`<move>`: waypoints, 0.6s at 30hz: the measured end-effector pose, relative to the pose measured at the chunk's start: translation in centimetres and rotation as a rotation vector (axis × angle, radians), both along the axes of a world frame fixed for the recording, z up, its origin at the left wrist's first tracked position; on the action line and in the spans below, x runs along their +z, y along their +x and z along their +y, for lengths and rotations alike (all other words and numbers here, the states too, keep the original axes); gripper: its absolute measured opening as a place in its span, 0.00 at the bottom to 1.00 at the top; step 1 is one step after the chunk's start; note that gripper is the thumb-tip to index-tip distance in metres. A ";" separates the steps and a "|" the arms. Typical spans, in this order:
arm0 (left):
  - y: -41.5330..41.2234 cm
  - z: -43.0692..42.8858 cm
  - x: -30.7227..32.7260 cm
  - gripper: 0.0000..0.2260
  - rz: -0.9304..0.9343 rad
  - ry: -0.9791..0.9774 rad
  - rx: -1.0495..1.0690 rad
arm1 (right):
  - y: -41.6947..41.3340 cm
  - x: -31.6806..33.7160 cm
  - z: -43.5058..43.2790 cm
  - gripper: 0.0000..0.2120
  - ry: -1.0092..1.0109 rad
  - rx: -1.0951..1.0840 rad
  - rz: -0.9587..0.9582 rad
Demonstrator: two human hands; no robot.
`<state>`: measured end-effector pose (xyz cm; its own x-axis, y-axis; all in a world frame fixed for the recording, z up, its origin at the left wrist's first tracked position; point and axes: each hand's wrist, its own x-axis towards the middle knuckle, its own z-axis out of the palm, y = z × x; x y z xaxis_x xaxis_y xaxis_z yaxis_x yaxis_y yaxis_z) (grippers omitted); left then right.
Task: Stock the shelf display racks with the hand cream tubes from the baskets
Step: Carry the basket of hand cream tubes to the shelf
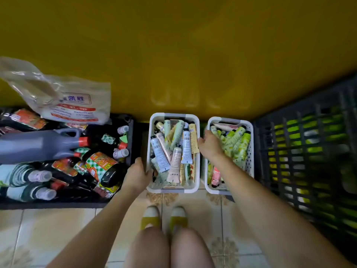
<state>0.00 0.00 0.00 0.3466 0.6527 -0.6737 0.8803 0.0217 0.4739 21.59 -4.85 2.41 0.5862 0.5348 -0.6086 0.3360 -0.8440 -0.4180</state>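
Here, smooth tubes (186,146) in perforated basket (173,115)

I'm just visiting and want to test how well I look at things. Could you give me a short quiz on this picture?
1. True or false: the left hand grips the left basket by its rim.
2. How many white baskets hold tubes?
3. What lies left of the baskets? A) a tray of bottles B) a ladder C) a sink

Key: 1 true; 2 two, the left basket and the right basket; 3 A.
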 end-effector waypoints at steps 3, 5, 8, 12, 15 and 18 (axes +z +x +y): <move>0.6 0.3 -2.2 0.16 -0.046 -0.004 0.020 | 0.2 -1.6 0.8 0.16 -0.031 0.015 -0.056; 0.8 0.1 -2.9 0.18 -0.069 -0.019 0.013 | 0.2 -2.6 1.3 0.13 -0.055 0.026 -0.059; 0.7 -0.3 -3.4 0.23 -0.155 -0.025 0.044 | 0.2 -3.5 1.6 0.13 -0.053 0.020 -0.053; 0.5 -0.5 -3.9 0.25 -0.256 -0.016 0.125 | 0.2 -3.6 1.3 0.17 0.031 -0.067 0.033; 0.5 -0.7 -4.0 0.23 -0.279 -0.016 0.175 | 0.1 -4.0 0.6 0.18 0.094 -0.088 0.038; 0.4 -0.8 -3.7 0.22 -0.302 -0.006 0.212 | -0.3 -3.9 0.1 0.15 0.199 -0.130 0.054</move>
<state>0.43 -0.80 -3.69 0.3876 0.7279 -0.5656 0.6767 0.1919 0.7108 21.30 -4.79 -1.45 0.6276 0.5697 -0.5307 0.2027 -0.7777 -0.5950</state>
